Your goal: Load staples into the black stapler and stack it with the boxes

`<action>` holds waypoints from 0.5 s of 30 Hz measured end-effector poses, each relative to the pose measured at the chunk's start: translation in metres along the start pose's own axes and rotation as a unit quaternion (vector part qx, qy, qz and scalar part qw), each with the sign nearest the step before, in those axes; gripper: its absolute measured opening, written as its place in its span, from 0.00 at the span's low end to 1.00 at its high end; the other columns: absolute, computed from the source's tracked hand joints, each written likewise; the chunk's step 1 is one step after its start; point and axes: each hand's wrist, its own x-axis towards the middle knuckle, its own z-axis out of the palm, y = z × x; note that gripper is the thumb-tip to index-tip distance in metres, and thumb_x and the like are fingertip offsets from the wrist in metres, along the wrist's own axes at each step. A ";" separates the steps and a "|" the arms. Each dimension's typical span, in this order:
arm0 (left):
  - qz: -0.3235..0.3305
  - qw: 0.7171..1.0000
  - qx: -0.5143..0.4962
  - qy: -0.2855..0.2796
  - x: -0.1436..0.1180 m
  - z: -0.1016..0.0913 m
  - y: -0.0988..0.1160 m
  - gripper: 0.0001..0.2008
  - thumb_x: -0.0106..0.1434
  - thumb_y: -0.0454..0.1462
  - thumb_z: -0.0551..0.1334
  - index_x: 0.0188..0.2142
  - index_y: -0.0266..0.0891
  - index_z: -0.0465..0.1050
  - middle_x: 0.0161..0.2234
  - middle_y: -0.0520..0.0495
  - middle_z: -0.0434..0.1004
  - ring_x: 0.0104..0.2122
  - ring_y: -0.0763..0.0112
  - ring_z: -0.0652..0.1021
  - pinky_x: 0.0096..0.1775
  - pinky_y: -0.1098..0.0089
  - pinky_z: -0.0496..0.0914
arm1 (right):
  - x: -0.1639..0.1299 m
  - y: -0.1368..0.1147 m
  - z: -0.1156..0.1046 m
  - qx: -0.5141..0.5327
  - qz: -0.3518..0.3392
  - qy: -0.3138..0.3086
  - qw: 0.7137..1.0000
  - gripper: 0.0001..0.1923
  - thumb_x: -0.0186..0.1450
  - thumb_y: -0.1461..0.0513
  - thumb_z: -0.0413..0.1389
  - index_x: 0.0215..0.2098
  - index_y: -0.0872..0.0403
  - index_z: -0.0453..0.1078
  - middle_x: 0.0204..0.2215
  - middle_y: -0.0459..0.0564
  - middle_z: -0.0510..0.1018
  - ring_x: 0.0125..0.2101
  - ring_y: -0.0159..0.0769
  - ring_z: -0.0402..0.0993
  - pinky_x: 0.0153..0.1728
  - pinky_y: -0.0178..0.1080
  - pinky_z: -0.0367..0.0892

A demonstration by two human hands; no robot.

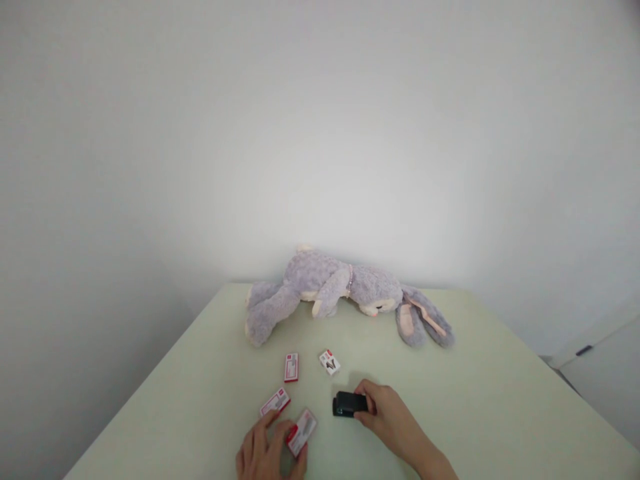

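head cam | looks forward-down over table [500, 373] | hands near bottom edge | wall beyond

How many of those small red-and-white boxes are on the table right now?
4: one in the left hand at, one beside its fingertips, one farther back, one tilted right of that. None seems hidden.
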 end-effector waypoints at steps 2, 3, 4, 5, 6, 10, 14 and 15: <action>-0.001 1.000 -0.021 -0.005 0.015 -0.004 -0.015 0.16 0.57 0.47 0.66 0.45 0.48 0.77 0.61 0.43 0.69 0.57 0.48 0.71 0.54 0.49 0.68 | 0.000 0.003 0.000 -0.001 0.002 0.001 1.000 0.11 0.57 0.66 0.60 0.39 0.50 0.75 0.25 0.40 0.73 0.29 0.33 0.70 0.30 0.33 0.53; 0.005 0.999 -0.041 -0.019 0.022 -0.005 -0.020 0.16 0.59 0.47 0.65 0.46 0.47 0.75 0.63 0.43 0.67 0.59 0.49 0.70 0.55 0.50 0.67 | 0.000 0.004 0.000 -0.001 0.002 0.001 1.000 0.11 0.57 0.66 0.60 0.39 0.50 0.75 0.25 0.40 0.73 0.28 0.33 0.70 0.30 0.33 0.53; 0.015 0.997 -0.064 -0.038 0.029 -0.004 -0.024 0.17 0.61 0.46 0.64 0.49 0.46 0.74 0.64 0.43 0.66 0.59 0.51 0.70 0.56 0.51 0.67 | 0.000 0.005 0.000 -0.001 0.001 0.001 1.000 0.11 0.57 0.66 0.60 0.39 0.50 0.75 0.25 0.39 0.73 0.28 0.33 0.70 0.30 0.33 0.53; 0.025 0.994 -0.086 -0.056 0.034 -0.003 -0.026 0.18 0.63 0.46 0.62 0.52 0.46 0.72 0.64 0.43 0.67 0.59 0.53 0.70 0.56 0.52 0.68 | 0.000 0.005 0.001 -0.002 0.000 0.003 1.000 0.11 0.57 0.66 0.60 0.39 0.50 0.75 0.25 0.39 0.73 0.28 0.33 0.70 0.30 0.33 0.53; 0.030 0.992 -0.102 -0.071 0.039 -0.002 -0.026 0.20 0.64 0.45 0.61 0.55 0.46 0.70 0.63 0.43 0.67 0.58 0.55 0.70 0.55 0.53 0.68 | 0.000 0.005 0.001 -0.003 -0.002 0.004 1.000 0.11 0.57 0.66 0.60 0.38 0.50 0.75 0.25 0.39 0.73 0.28 0.33 0.70 0.30 0.33 0.53; 0.027 0.991 -0.105 -0.079 0.051 0.005 -0.015 0.30 0.64 0.44 0.61 0.65 0.47 0.61 0.63 0.42 0.66 0.56 0.54 0.71 0.55 0.53 0.68 | 0.000 0.003 0.003 -0.007 0.001 0.013 1.000 0.11 0.57 0.66 0.60 0.38 0.49 0.74 0.24 0.38 0.72 0.28 0.32 0.70 0.29 0.32 0.53; 0.026 0.994 -0.069 -0.081 0.059 0.010 0.005 0.31 0.64 0.43 0.60 0.66 0.47 0.61 0.64 0.42 0.64 0.53 0.55 0.72 0.53 0.54 0.67 | -0.003 0.002 0.006 -0.016 0.021 0.032 0.999 0.10 0.57 0.66 0.60 0.36 0.48 0.74 0.24 0.39 0.74 0.28 0.33 0.71 0.29 0.33 0.52; 0.022 0.995 -0.061 -0.082 0.061 0.011 0.009 0.30 0.65 0.43 0.60 0.66 0.46 0.62 0.64 0.42 0.65 0.53 0.55 0.72 0.53 0.55 0.67 | -0.004 0.002 0.007 -0.019 0.028 0.038 0.999 0.09 0.57 0.66 0.60 0.36 0.48 0.73 0.24 0.40 0.74 0.28 0.34 0.71 0.29 0.33 0.52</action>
